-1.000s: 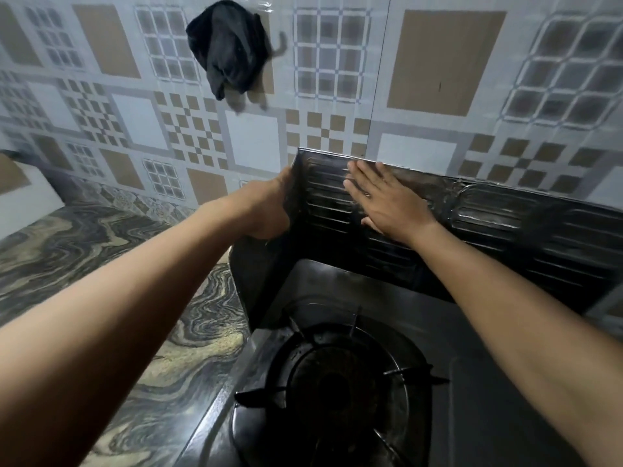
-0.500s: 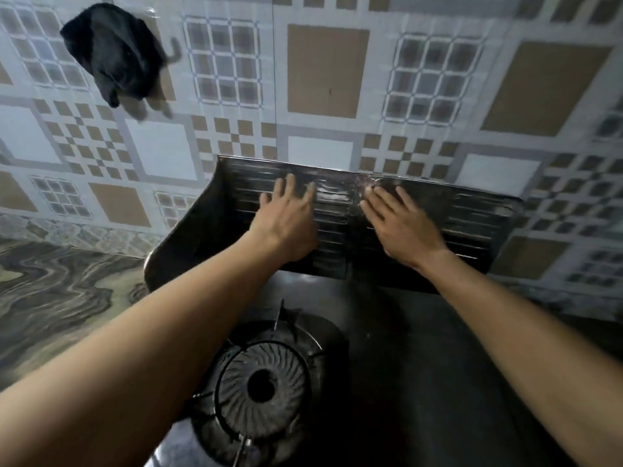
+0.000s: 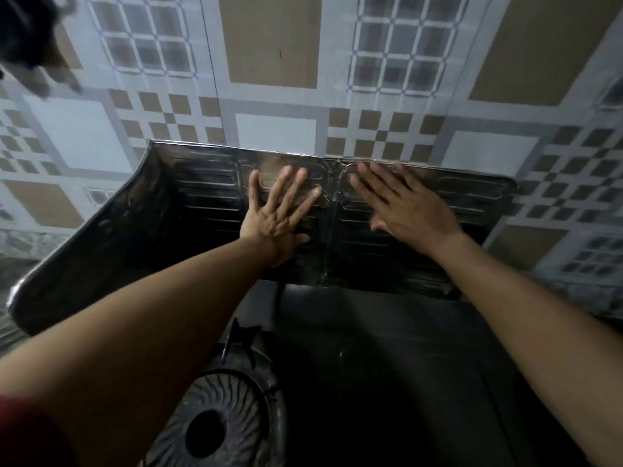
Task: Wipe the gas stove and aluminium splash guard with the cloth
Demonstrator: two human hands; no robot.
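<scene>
The splash guard [image 3: 209, 197] stands at the back of the stove [image 3: 387, 348], its ribbed back panel against the tiled wall [image 3: 273, 42] and its left wing angled out towards me. Both hands lie flat on that back panel, side by side near the middle seam. The left hand [image 3: 276, 217] has its fingers straight and spread, and the right hand [image 3: 408, 203] has them straight and closer together. Neither holds anything.

With no cloth in either hand, I'd say no wiping is going on. This looks more like pressing the guard flat against the wall or steadying it. The dark bundle at the top left corner [image 3: 20, 38], up on the wall and well apart from the guard, is most likely the cloth. The next move would be to lift a hand off and reach up for it, and the left is the nearer one.

Much is hard to read. That bundle is blurred and cut off by the edge, so I can't tell how it hangs. The light is dim and the stove top is nearly black. Only part of the burner [image 3: 215, 423] shows beside the left forearm, and the stove's front is out of sight. Whether the metal is greasy or clean I can't judge. The right thumb is mostly tucked under the palm.
</scene>
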